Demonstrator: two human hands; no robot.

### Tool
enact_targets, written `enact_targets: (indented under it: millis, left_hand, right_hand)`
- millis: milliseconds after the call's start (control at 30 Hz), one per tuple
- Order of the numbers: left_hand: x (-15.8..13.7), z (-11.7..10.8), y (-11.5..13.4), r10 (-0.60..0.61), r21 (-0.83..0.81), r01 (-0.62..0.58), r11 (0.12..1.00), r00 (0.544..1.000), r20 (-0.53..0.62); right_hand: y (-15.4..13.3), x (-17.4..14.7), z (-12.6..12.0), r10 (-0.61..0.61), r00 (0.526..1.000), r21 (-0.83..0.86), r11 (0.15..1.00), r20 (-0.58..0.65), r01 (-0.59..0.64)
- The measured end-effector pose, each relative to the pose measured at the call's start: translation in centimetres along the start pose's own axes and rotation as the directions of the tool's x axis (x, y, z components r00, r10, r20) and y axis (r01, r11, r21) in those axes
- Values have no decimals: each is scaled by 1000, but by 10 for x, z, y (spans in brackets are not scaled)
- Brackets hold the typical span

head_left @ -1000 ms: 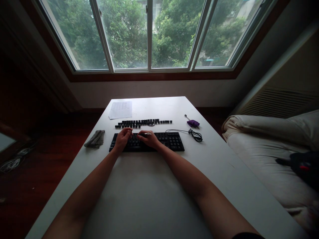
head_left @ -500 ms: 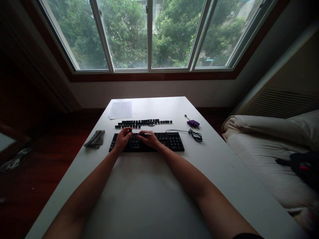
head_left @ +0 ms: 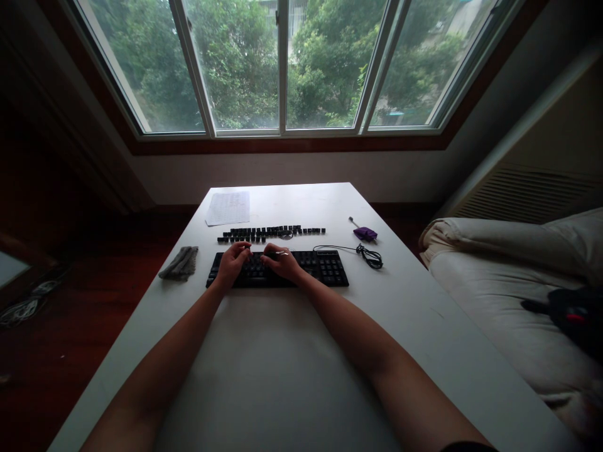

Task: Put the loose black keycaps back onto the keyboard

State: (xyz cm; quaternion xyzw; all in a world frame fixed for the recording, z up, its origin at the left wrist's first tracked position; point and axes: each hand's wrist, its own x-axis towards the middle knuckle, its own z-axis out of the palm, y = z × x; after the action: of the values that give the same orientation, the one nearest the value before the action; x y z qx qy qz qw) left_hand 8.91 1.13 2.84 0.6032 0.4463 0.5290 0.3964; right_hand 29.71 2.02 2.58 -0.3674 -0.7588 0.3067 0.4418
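A black keyboard (head_left: 330,269) lies across the white table, with both my hands above its left half. My left hand (head_left: 231,260) is closed, thumb and fingertips together over the keys; anything small between them is hidden. Just beside it, my right hand (head_left: 282,260) is closed around a slim tool with a shiny metal part (head_left: 281,253), whose exact kind does not show. Behind the keyboard, loose black keycaps (head_left: 277,230) stand in uneven rows. A small round wire-like item (head_left: 286,235) lies among them.
A crumpled grey cloth (head_left: 179,263) lies left of the keyboard. Printed paper (head_left: 228,208) is at the far left. On the right are a coiled black cable (head_left: 370,257), a purple item (head_left: 365,233) and a small brush-like stick (head_left: 353,221). A cream sofa (head_left: 480,301) stands beyond the table's right edge.
My left fingertips have shifted slightly, and the small dark thing seen at them before no longer shows clearly. My right hand has tilted a little, its fingers more raised.
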Motion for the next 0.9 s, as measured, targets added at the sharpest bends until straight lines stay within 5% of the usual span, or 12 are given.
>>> enact_targets:
  millis: [267,600,900]
  left_hand:
    - [1,0,-3,0,-22,0,1000,1000,2]
    - [0,-3,-1,9,87,-2,996,997,-81]
    - [11,-2,-6,-40,28,42,999,996,-77]
  right_hand:
    - [5,1,3,44,993,48,998,-110,-39]
    - [9,4,4,119,990,222,970,-78,-99]
    - [9,7,5,173,979,415,902,-104,-115]
